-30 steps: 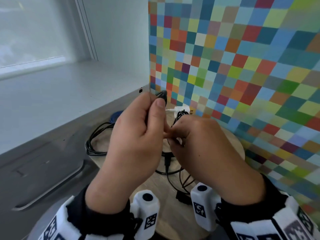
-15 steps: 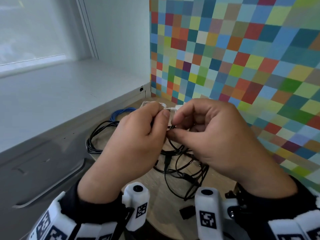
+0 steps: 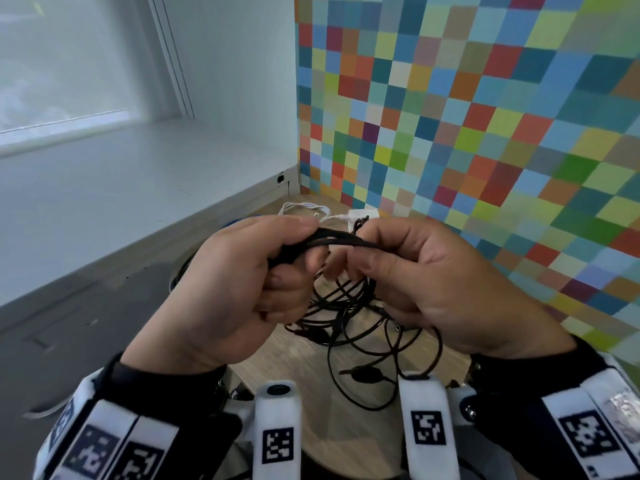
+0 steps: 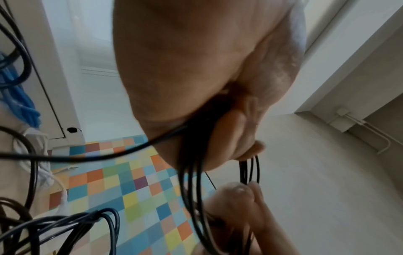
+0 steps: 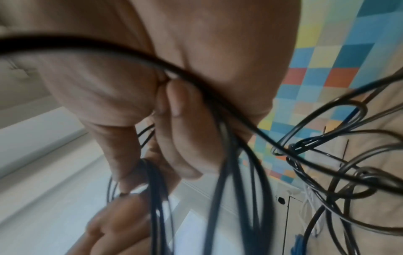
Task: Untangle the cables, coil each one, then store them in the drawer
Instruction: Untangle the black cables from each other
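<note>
A thin black cable point(image 3: 349, 308) hangs in several loose loops over the round wooden table point(image 3: 349, 427). My left hand point(image 3: 242, 275) grips a bundle of its strands point(image 4: 248, 170) in curled fingers. My right hand point(image 3: 408, 271) pinches the same bundle point(image 3: 336, 240) just to the right, more loops point(image 5: 224, 172) trailing through its fingers. The cable's tail with an inline piece point(image 3: 367, 374) lies on the table below. A white cable point(image 3: 304, 207) and a white plug point(image 3: 358, 214) lie behind my hands. A blue cable point(image 4: 19, 96) sits at the table's far left.
A grey cabinet front with a drawer handle point(image 3: 45, 408) stands left of the table, under a white sill point(image 3: 104, 188). A multicoloured checkered wall point(image 3: 485, 133) closes the right side. Another black cable coil point(image 3: 180, 275) lies behind my left hand.
Both hands have moved slightly apart and lowered, now stretching a gathered bundle of black strands between them. More loops of the black cable hang under the hands than before.
</note>
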`<state>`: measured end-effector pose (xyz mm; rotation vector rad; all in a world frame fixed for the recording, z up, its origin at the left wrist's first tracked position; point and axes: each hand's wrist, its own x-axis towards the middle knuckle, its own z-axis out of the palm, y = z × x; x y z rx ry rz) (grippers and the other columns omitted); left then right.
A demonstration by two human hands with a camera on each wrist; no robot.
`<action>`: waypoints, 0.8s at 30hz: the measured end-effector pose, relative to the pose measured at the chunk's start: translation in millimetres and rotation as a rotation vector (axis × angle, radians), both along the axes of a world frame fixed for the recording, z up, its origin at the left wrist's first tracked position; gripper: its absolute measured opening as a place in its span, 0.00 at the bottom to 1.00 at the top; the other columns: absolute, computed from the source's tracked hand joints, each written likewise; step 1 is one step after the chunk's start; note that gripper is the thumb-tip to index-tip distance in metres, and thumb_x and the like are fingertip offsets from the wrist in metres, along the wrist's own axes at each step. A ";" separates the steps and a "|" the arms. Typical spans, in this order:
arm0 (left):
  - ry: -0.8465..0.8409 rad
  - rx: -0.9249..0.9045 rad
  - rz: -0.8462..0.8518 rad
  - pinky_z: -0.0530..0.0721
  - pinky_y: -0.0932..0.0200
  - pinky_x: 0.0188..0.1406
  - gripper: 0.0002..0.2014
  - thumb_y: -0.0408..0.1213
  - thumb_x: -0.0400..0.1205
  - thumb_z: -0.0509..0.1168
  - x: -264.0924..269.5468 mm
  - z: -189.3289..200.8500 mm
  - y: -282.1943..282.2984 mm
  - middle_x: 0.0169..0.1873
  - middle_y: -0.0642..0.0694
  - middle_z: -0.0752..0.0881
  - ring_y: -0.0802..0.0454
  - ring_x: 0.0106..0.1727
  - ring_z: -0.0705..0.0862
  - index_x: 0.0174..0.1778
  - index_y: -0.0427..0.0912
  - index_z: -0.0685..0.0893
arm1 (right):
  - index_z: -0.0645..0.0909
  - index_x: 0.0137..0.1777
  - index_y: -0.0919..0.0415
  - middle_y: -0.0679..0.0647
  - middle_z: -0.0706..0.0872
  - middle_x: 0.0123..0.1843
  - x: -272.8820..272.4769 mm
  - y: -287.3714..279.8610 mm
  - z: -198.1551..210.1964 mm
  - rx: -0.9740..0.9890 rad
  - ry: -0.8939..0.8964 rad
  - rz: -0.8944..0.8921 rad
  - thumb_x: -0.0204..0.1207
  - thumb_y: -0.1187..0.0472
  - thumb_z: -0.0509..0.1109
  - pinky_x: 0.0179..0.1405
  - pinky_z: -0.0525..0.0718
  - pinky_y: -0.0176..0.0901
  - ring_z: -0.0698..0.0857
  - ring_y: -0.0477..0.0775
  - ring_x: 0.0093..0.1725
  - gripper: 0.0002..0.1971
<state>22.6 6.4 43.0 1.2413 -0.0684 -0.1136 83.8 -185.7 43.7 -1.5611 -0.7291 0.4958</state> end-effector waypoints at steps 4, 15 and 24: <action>-0.032 -0.089 0.061 0.78 0.57 0.28 0.18 0.45 0.80 0.62 1.2 -0.5 -4.2 0.19 0.51 0.62 0.48 0.21 0.71 0.24 0.46 0.74 | 0.84 0.38 0.57 0.56 0.79 0.23 1.6 0.0 1.0 -0.056 -0.013 -0.001 0.85 0.50 0.70 0.14 0.61 0.34 0.63 0.48 0.16 0.15; -0.057 -0.109 0.138 0.72 0.59 0.20 0.24 0.52 0.86 0.62 4.5 -3.6 -15.6 0.19 0.51 0.61 0.55 0.16 0.59 0.25 0.46 0.75 | 0.78 0.33 0.61 0.65 0.84 0.31 2.3 -0.8 1.9 -0.081 -0.051 0.017 0.81 0.47 0.63 0.18 0.69 0.24 0.72 0.40 0.16 0.20; -0.162 0.108 -0.191 0.76 0.51 0.34 0.20 0.47 0.84 0.53 2.9 -4.6 2.1 0.23 0.46 0.66 0.49 0.22 0.62 0.32 0.39 0.78 | 0.85 0.33 0.56 0.69 0.86 0.33 6.7 -1.7 -0.8 -0.021 -0.056 -0.090 0.84 0.45 0.68 0.16 0.60 0.33 0.65 0.43 0.16 0.21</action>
